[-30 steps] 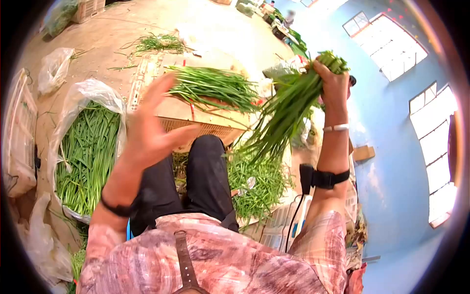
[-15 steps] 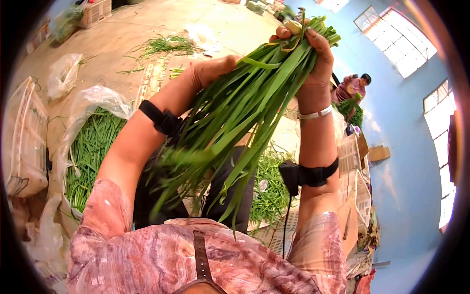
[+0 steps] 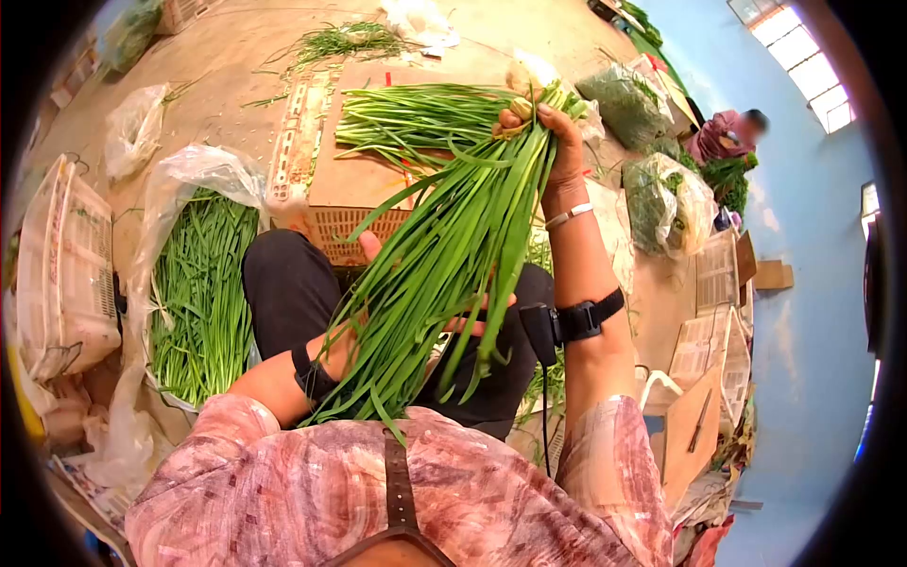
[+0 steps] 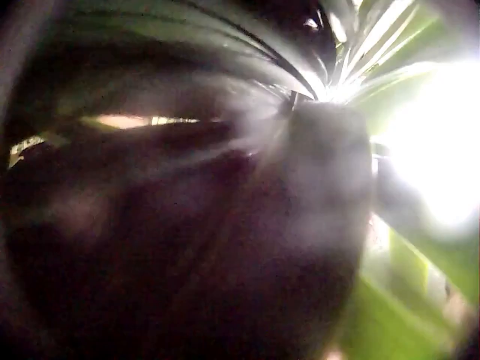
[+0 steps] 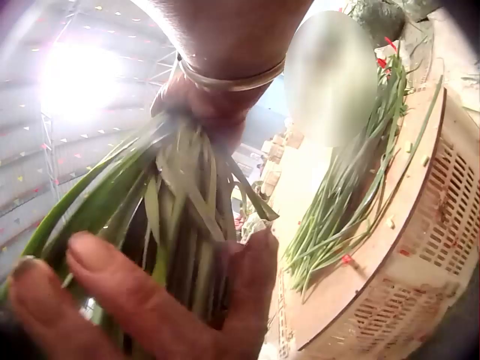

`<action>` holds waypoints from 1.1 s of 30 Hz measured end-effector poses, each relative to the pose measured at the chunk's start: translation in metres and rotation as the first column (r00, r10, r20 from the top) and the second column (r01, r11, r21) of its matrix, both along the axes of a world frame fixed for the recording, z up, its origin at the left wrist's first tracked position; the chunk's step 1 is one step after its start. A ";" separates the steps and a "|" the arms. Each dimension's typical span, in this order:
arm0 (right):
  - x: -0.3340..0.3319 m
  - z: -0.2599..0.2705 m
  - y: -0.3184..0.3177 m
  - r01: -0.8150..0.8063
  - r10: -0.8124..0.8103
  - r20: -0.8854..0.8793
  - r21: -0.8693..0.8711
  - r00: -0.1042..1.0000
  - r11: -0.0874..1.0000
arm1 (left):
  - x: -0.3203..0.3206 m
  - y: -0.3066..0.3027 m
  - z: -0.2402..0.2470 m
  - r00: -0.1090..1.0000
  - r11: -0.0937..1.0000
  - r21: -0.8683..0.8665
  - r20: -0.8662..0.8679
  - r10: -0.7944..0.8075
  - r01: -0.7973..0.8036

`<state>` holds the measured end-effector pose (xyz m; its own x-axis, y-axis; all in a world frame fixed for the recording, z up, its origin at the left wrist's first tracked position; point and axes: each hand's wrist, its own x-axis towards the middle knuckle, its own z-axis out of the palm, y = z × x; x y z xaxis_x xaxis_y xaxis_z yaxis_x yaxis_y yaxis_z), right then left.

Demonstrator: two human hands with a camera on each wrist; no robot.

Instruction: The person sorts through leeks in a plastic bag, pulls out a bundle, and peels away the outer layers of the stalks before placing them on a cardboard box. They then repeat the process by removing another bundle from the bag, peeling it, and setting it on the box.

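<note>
In the head view my right hand (image 3: 559, 142) grips a bunch of long flat green leaves like garlic chives (image 3: 444, 246) by the pale stem end, and the leaves hang down toward my lap. My left hand (image 3: 342, 353) is among the lower leaves, partly hidden by them. Its thumb shows at one side of the bunch, and some fingers (image 3: 468, 326) show between the leaves. The right wrist view has these fingers (image 5: 127, 281) nearly straight against the leaves. The left wrist view is mostly dark, with blurred green leaves (image 4: 412, 292) at the edge.
Another bundle of chives (image 3: 406, 106) lies on a cardboard-topped crate (image 3: 350, 231). An open plastic bag of chives (image 3: 203, 302) stands left of my knees, beside a pale crate (image 3: 71, 269). Filled bags (image 3: 666, 203) and another person (image 3: 723, 140) are at the right.
My right hand has brought the bunch from the right side to in front of me. My left hand has moved from the upper leaves down toward their hanging ends.
</note>
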<state>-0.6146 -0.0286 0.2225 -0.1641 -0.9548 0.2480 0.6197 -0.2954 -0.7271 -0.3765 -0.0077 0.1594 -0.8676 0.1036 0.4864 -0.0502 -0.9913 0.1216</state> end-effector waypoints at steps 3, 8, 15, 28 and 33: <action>-0.009 -0.011 -0.002 -0.020 0.019 0.030 0.026 0.999 0.999 | -0.005 0.000 -0.003 1.000 1.000 0.022 0.010 -0.003 0.003; -0.006 -0.002 -0.001 0.043 -0.043 -0.006 -0.056 0.999 0.998 | -0.010 -0.002 -0.004 1.000 1.000 0.012 0.018 -0.002 0.002; 0.006 0.029 0.024 -0.062 0.069 0.011 -0.324 0.998 0.944 | -0.014 -0.013 0.000 1.000 0.997 -0.070 0.015 -0.024 0.025; -0.005 -0.006 0.019 0.021 -0.022 -0.003 -0.176 1.000 0.984 | -0.010 0.025 -0.016 0.986 0.991 0.100 0.132 -0.101 0.088; -0.015 -0.033 0.022 0.012 -0.009 0.032 -0.113 0.999 0.994 | 0.013 0.022 -0.025 0.970 0.970 0.206 0.178 -0.166 0.128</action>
